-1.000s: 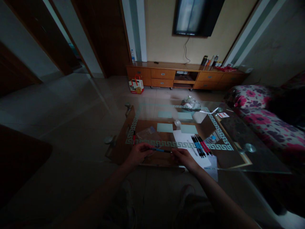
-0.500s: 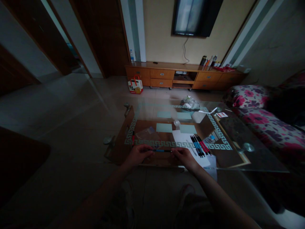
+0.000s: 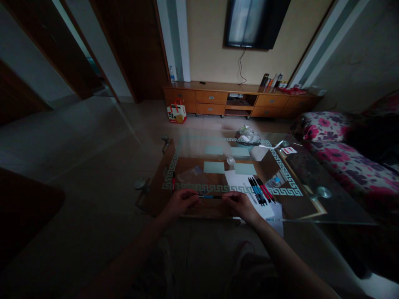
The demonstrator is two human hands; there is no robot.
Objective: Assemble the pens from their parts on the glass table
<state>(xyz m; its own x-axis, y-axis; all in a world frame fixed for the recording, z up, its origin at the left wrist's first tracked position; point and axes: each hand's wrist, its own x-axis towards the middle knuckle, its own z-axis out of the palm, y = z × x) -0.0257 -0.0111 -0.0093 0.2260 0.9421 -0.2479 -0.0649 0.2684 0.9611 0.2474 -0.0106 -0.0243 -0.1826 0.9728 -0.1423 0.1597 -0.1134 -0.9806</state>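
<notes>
Between my two hands a blue and black pen (image 3: 209, 197) is held level above the near edge of the glass table. My left hand (image 3: 183, 202) pinches its left end, and my right hand (image 3: 236, 202) pinches its right end. To the right, several blue, black and red pens (image 3: 261, 191) lie side by side on white paper (image 3: 235, 179). A clear plastic bag (image 3: 190, 174) lies beyond my left hand. Just past the left fingers is a red and black pen (image 3: 173, 181).
On the glass table (image 3: 339, 203) are a small white roll-like item (image 3: 230, 161), a basket with a plastic bag (image 3: 247, 136) and a red-and-white card (image 3: 289, 150). A flowered sofa (image 3: 352, 166) stands at right. A low wooden cabinet (image 3: 212, 97) is behind, with a carton bag (image 3: 176, 113) before it.
Both hands still hold the pen by its ends. The view and the hands have shifted only very slightly.
</notes>
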